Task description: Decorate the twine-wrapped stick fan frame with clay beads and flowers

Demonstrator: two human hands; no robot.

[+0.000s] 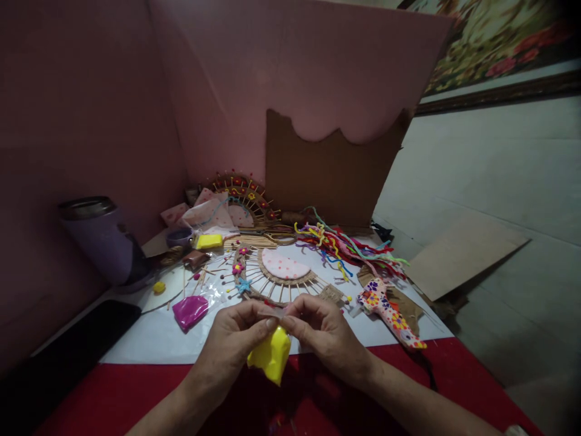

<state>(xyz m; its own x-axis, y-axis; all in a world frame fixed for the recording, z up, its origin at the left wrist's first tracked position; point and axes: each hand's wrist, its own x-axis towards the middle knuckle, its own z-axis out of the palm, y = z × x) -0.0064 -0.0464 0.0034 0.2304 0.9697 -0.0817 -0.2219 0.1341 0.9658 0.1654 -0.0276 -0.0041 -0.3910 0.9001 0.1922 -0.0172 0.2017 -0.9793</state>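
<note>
My left hand (245, 336) and my right hand (322, 333) meet over the near edge of the white paper. Both pinch the top of a clear plastic packet of yellow modelling clay (272, 354), which hangs below the fingers. Just beyond them lies a half-round craft piece (287, 266) with a pink dotted centre, stick spokes and a rim bearing small clay flowers. A magenta clay packet (190, 312) rests left of my left hand. Right of my right hand is a flower-patterned glue gun (390, 312).
A purple tumbler (102, 242) and a dark flat object (86, 336) are at the left. Behind lie scissors (272, 235), a yellow block (209, 241), a second decorated half-round (247, 197) and a pile of fuzzy stems (340, 245). Cut cardboard (327, 175) stands at the back.
</note>
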